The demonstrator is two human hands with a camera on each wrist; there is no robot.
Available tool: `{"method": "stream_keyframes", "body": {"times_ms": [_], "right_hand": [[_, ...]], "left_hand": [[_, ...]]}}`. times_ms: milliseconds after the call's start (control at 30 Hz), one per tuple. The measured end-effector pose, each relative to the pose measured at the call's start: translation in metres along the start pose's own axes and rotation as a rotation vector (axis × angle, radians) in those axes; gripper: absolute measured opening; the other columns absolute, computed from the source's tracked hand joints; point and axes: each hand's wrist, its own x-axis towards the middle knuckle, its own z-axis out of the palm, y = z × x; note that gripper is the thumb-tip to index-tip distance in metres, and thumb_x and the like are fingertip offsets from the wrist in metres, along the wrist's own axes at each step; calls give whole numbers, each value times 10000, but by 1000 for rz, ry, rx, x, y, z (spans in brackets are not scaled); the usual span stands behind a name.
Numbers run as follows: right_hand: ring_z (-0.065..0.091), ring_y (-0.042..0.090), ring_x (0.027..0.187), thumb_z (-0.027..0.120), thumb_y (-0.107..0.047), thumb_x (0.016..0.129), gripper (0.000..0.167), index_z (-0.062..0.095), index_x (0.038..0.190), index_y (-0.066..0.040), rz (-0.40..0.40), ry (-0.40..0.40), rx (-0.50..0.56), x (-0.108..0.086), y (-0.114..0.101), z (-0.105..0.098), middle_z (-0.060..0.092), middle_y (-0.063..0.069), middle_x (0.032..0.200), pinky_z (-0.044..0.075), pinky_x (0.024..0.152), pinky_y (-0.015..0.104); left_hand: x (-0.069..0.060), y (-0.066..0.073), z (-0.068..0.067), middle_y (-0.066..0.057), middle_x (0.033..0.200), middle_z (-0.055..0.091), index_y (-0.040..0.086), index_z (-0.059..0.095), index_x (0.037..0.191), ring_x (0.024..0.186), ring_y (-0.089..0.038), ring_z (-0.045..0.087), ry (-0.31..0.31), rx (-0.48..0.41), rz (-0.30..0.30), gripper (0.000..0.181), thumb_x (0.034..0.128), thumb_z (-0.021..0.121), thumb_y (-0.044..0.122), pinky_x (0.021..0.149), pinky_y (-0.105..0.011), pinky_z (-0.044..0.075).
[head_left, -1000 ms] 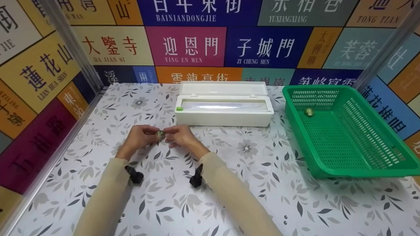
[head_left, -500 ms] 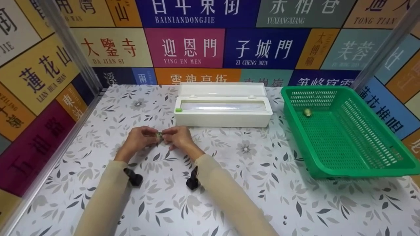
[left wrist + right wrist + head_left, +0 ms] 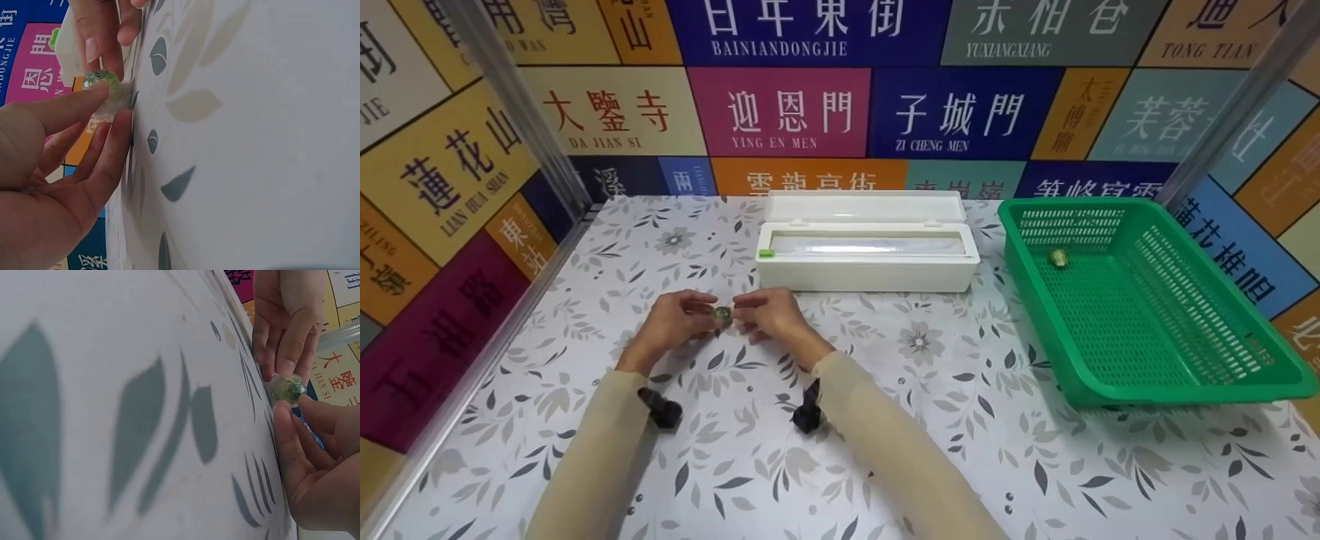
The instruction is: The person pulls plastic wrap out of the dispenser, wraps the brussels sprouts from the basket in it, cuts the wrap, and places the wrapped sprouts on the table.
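Hands point(image 3: 774, 315) + ball point(image 3: 722, 315) nr box point(image 3: 866, 276) edge

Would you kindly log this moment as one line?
left hand: pinches wrapped green piece; right hand: beside it; green basket: second piece; white box: open

On the near side of the white box point(image 3: 866, 274), the person wears long sleeves in plain, pale beige, the left sleeve point(image 3: 589, 457) and the right sleeve point(image 3: 904, 439) matching, both smooth, lightly loose and ending at the wrist. Each cuff carries a small, dark device, the left wrist device point(image 3: 664, 414) and right wrist device point(image 3: 807, 417) both black and blocky. The fingers point(image 3: 91, 45) are bare, with short nails.
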Motion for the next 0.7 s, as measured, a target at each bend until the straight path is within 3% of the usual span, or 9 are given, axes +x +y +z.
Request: {"method": "stream_keyframes", "body": {"times_ms": [267,467,700], "right_hand": [[688,138,651,759,-76,874,260,751,1134,-72,-13,-40,-35,-6,-7,-11,784,96,950,601,535,268],[720,164,714,761,-51,862,275,756,1133,-99,6,-75,-84,-7,-4,-11,778,62,1050,624,592,284],[708,176,749,726,2,871,366,703,1229,-74,16,-104,-76,-7,-1,-11,750,72,1091,616,602,266]], "left_hand": [[-3,3,-5,-276,1295,627,-38,608,1299,1007,-240,693,-23,57,4,432,893,726,52,832,-293,627],[-4,4,-5,-251,1336,613,-5,616,1302,1172,-351,645,-52,91,-32,420,898,717,53,894,-324,617],[-3,3,-3,-226,1242,680,17,670,1247,970,-232,708,-44,131,-19,317,935,683,70,796,-267,617]]}}
